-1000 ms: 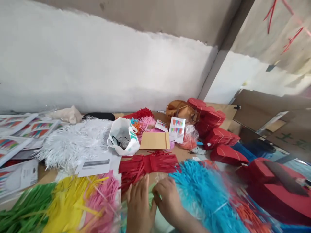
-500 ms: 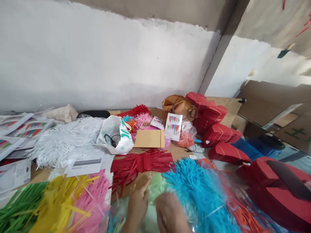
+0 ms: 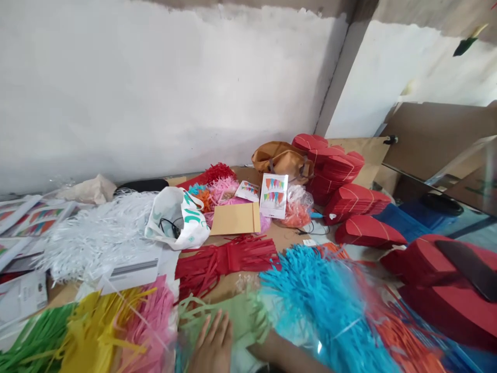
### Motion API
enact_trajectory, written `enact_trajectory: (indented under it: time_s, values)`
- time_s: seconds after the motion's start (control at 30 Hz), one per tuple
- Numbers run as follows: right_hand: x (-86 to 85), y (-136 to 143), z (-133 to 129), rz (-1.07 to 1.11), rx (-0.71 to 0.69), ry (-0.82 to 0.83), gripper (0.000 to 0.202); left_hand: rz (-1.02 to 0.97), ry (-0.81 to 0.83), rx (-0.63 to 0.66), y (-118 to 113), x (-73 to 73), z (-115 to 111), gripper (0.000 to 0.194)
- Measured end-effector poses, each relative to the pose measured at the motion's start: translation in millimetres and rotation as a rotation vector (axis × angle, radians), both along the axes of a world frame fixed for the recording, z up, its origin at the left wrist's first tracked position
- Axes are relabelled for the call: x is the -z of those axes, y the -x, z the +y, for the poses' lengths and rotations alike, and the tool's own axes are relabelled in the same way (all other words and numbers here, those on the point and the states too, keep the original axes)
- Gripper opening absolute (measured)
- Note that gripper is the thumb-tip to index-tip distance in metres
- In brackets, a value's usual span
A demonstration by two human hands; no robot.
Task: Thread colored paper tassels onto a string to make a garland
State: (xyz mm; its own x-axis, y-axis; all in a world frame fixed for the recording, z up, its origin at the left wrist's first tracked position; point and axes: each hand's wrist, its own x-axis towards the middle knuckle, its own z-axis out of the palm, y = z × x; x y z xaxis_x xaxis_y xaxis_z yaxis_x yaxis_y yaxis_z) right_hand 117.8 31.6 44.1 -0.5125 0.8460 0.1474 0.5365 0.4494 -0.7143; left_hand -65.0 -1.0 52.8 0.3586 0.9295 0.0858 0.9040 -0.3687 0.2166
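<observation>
A light green fringed paper tassel (image 3: 236, 308) lies spread across in front of me, its strips fanned out at both ends. On its near side rests my left hand (image 3: 213, 344), flat with the fingers stretched out. My right hand (image 3: 266, 346) is at the near right edge of the same tassel; its fingers are hidden, so I cannot tell its grip. Just beyond lies a dark red tassel (image 3: 229, 259). A big bunch of blue fringe (image 3: 310, 295) in clear plastic is to the right. Pink (image 3: 149, 326), yellow (image 3: 99, 324) and green fringe (image 3: 37, 329) lie to the left.
White fringe (image 3: 97, 238), a white bag (image 3: 174, 220) and printed packs (image 3: 23, 298) cover the left and back. A tan envelope (image 3: 235, 218), a white printed pack (image 3: 274, 196) and a brown bag (image 3: 279, 158) stand behind. Red stacks (image 3: 357, 204) and a dark phone (image 3: 468, 267) are right.
The light green tassel has been spread out leftward. My left hand has come down flat on it, and my right hand has shifted to its right edge. The view has moved slightly.
</observation>
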Motion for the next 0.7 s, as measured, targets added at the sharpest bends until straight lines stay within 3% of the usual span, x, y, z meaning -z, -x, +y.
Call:
enact_trajectory:
  time_s: [0.07,0.17,0.23,0.3,0.37,0.43,0.5,0.53,0.6,0.7]
  values:
    - [12.3,-31.0,-0.9,-0.024,0.055,0.016,0.022,0.130,0.081,0.018,-16.1,27.7,-5.1,0.058]
    - [25.4,-85.3,-0.3,-0.092,0.373,0.084,0.017,0.199,0.237,-0.044,-46.0,64.9,-8.7,0.060]
    - [26.4,-116.5,-3.4,-0.130,0.568,0.114,0.027,0.204,0.278,-0.082,-61.1,76.7,-11.3,0.059]
    - [23.6,-131.4,-12.7,-0.153,0.704,0.036,0.034,0.186,0.283,-0.105,-70.6,76.6,-14.8,0.055]
    - [21.9,-124.5,-26.4,-0.156,0.623,-0.090,0.029,0.163,0.291,-0.134,-75.5,68.9,-17.8,0.052]
    - [24.4,-101.2,-37.7,-0.156,0.274,-0.137,0.033,0.128,0.317,-0.156,-76.0,59.5,-18.6,0.051]
    - [30.8,-75.0,-39.7,-0.192,-0.017,-0.051,0.048,0.068,0.367,-0.150,-71.3,52.5,-16.4,0.050]
    - [34.7,-64.9,-36.7,-0.232,-0.055,0.005,0.048,0.030,0.400,-0.138,-66.9,50.4,-14.3,0.049]
    - [41.8,-54.7,-24.7,-0.314,-0.002,0.086,0.031,-0.040,0.460,-0.121,-55.0,48.4,-9.0,0.046]
    - [45.6,-57.4,-3.7,-0.349,0.030,0.131,0.010,-0.086,0.506,-0.178,-37.4,48.8,-0.5,0.040]
